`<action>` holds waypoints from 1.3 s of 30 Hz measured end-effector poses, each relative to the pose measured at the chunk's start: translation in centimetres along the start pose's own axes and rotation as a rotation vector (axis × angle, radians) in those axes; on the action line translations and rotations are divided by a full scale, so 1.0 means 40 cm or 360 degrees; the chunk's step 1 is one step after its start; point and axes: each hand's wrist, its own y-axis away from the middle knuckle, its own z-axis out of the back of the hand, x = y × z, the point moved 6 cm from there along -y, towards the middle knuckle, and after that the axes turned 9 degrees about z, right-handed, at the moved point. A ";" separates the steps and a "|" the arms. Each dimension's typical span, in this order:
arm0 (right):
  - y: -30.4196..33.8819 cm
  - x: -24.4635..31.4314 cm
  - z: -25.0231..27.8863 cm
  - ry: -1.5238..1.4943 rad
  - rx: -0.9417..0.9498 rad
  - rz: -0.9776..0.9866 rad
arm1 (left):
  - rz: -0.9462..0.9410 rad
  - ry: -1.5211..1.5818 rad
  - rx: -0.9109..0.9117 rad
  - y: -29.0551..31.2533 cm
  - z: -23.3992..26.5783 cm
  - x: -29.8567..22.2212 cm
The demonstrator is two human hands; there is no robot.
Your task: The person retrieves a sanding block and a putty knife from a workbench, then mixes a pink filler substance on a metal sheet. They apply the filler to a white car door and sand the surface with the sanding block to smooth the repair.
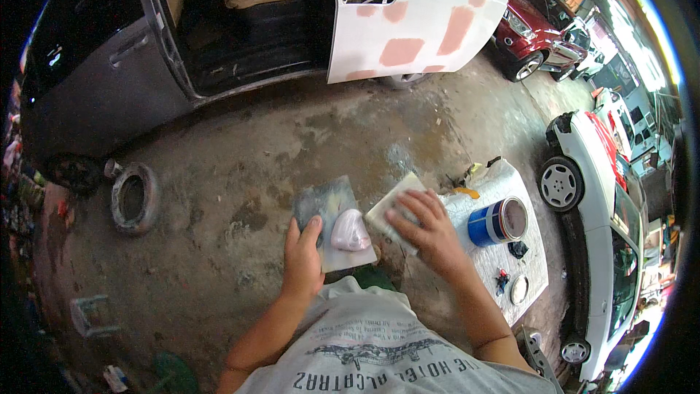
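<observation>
My left hand (302,257) is closed round the left edge of a flat, grey-stained mixing board (321,203), its thumb on top. On the board sits a smooth mound of pale pink body filler (351,231). To the right, my right hand (429,230) grips a thin cream-coloured spreader (391,198), slightly blurred. The spreader's upper left part shows beyond the fingers, close beside the board. Whether its edge touches the board I cannot tell. Part of the spreader is hidden under my right hand.
A silver-covered table (526,270) on my right holds a blue can (490,225), a round lid (519,290) and small items. Ahead stands a vehicle with its white door (430,22) open, patched in pink. A tyre (134,198) lies left; a white car (609,248) stands right.
</observation>
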 end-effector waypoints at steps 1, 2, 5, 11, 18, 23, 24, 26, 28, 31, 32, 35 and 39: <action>-0.026 0.038 0.027 0.0084 -0.0058 0.0127 | -0.0063 -0.0041 0.0036 -0.002 -0.012 -0.012; -0.023 0.072 0.005 -0.0076 -0.0068 0.0196 | -0.0125 -0.0081 0.0073 -0.002 -0.022 -0.022; -0.021 0.020 0.043 -0.0003 0.0092 0.0104 | -0.0112 -0.0115 0.0109 0.029 -0.023 -0.051; -0.059 0.074 0.067 0.0001 0.0073 0.0270 | -0.0379 -0.0652 0.0097 0.004 -0.013 -0.047; -0.082 0.096 0.044 -0.0064 0.0011 0.0292 | -0.0638 -0.1115 0.0288 0.033 -0.080 -0.067; -0.033 0.171 0.002 -0.0169 0.0082 0.0383 | -0.0910 -0.1315 0.0058 0.047 -0.089 -0.103; -0.026 0.168 0.000 -0.0156 0.0128 0.0368 | -0.0972 -0.1321 0.0019 0.050 -0.092 -0.107; -0.017 0.147 0.008 -0.0192 0.0186 0.0296 | -0.1060 -0.1173 -0.0066 0.065 -0.091 -0.121; -0.021 0.145 0.067 -0.0302 -0.0128 0.0224 | -0.0995 -0.1006 -0.0077 0.063 -0.083 -0.127; -0.044 0.170 0.113 -0.0562 -0.0447 0.0204 | -0.0580 -0.0470 0.0070 0.038 -0.076 -0.106; -0.056 0.178 0.105 -0.0614 -0.0461 0.0190 | -0.0371 -0.0124 0.0155 0.031 -0.082 -0.081; -0.019 0.110 0.000 -0.0620 -0.0342 -0.0062 | -0.0060 0.0214 0.0231 0.018 -0.070 -0.021; 0.050 -0.027 -0.042 -0.0136 0.0088 -0.0253 | 0.0116 0.0154 0.0084 0.027 -0.029 0.016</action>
